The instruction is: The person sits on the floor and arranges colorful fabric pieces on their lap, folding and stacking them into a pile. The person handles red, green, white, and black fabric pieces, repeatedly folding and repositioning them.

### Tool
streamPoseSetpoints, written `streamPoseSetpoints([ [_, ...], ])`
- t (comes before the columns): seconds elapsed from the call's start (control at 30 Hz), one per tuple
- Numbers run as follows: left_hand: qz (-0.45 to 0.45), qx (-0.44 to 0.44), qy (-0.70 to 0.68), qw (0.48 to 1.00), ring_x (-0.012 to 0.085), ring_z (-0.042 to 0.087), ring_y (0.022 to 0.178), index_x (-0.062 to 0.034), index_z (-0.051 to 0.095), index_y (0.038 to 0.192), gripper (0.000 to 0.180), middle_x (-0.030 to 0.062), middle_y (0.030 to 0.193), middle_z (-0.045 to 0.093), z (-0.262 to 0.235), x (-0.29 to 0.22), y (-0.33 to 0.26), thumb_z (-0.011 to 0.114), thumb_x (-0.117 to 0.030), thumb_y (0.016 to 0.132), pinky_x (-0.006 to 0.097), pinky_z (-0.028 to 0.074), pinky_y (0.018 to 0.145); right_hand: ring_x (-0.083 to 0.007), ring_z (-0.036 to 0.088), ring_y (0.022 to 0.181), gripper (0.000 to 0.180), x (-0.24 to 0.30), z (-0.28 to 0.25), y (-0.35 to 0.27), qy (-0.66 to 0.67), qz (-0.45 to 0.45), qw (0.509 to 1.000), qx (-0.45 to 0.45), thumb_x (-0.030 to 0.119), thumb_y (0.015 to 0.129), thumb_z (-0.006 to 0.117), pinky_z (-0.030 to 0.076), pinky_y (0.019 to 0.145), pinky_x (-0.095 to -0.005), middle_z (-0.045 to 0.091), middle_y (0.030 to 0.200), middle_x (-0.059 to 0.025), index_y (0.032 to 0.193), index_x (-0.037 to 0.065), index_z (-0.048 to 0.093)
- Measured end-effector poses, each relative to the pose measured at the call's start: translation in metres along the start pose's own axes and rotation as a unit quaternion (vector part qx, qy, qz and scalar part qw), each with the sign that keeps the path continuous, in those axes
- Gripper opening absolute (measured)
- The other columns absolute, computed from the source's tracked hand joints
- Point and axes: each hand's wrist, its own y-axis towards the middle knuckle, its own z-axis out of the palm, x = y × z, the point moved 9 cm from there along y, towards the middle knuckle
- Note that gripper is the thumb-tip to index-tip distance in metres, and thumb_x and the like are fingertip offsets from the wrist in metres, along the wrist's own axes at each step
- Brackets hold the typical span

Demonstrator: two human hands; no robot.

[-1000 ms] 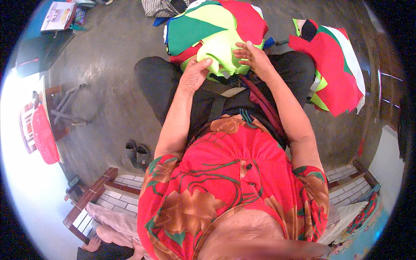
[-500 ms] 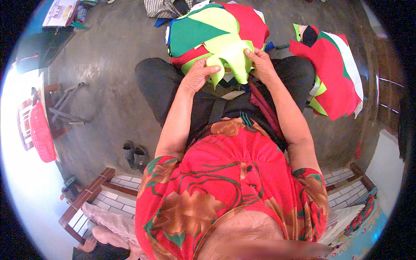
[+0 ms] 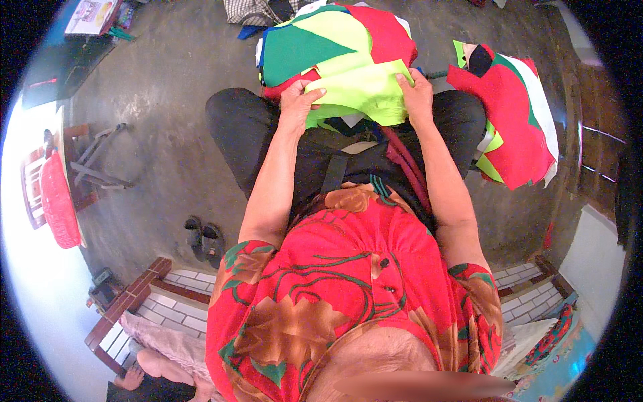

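A lime-green piece of fabric [image 3: 365,92] is stretched between my two hands, above my lap. My left hand [image 3: 299,106] pinches its left edge with the thumb on top. At the upper right corner my right hand [image 3: 416,97] grips the same piece. Just beyond lies a heap of cut fabric pieces, with a dark green piece [image 3: 301,55] and a red piece [image 3: 385,37] on top. Part of that heap's near side is hidden by the held fabric.
A second stack of red, white and green fabric [image 3: 506,117] lies on the floor to the right. Dark shoes [image 3: 203,238] stand at left, near a folding metal stand [image 3: 100,161]. Behind me is a tiled bench [image 3: 177,305], where another person's hand [image 3: 130,378] rests.
My hands have moved apart, the right one outward to the right. The lime-green fabric, bunched and hanging in points before, is now spread wide between them.
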Motion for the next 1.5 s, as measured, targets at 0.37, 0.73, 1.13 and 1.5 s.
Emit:
streamPoseSetpoints([
  [0.37,0.124,-0.063,0.181,0.974,0.0147,0.061,0.080,-0.0021,0.058,0.102,0.033,0.0060,0.094,0.064,-0.006,0.006,0.019,0.071,0.000,0.071,0.029,0.050,0.068,-0.0308,0.053,0.106,0.030,0.065,-0.001,-0.019,-0.232,-0.217,0.945,-0.076,0.010,0.077,0.066,0.042,0.092,-0.0393,0.058,0.111,-0.0099,0.107,0.011,0.061],
  [0.73,0.158,-0.204,0.219,0.941,0.0200,0.061,0.077,-0.0046,0.058,0.104,0.039,0.0084,0.083,0.064,-0.029,-0.017,0.004,0.072,0.000,0.068,0.033,0.048,0.072,-0.0362,0.045,0.120,0.068,0.035,0.051,-0.044,-0.370,-0.140,0.903,0.168,0.013,0.073,0.073,0.044,0.096,-0.0419,0.033,0.138,-0.0132,0.133,0.019,0.040],
  [1.13,0.434,-0.127,0.440,0.776,0.0321,0.054,0.100,-0.0091,0.058,0.097,0.032,0.0124,0.099,0.057,0.043,-0.065,-0.048,0.067,-0.003,0.067,0.041,0.042,0.090,-0.0374,0.049,0.115,0.067,0.036,0.053,-0.043,-0.371,-0.143,0.902,0.168,0.013,0.073,0.072,0.047,0.092,-0.0460,0.033,0.139,-0.0148,0.132,0.019,0.040],
  [1.5,0.390,0.025,0.569,0.723,0.0338,0.046,0.116,-0.0088,0.061,0.108,0.040,0.0152,0.123,0.050,0.084,-0.028,-0.039,0.071,-0.015,0.070,0.047,0.036,0.097,-0.0358,0.045,0.123,0.066,0.030,0.052,-0.040,-0.392,-0.067,0.897,0.193,0.014,0.074,0.068,0.045,0.097,-0.0424,0.032,0.144,-0.0151,0.134,0.020,0.040],
])
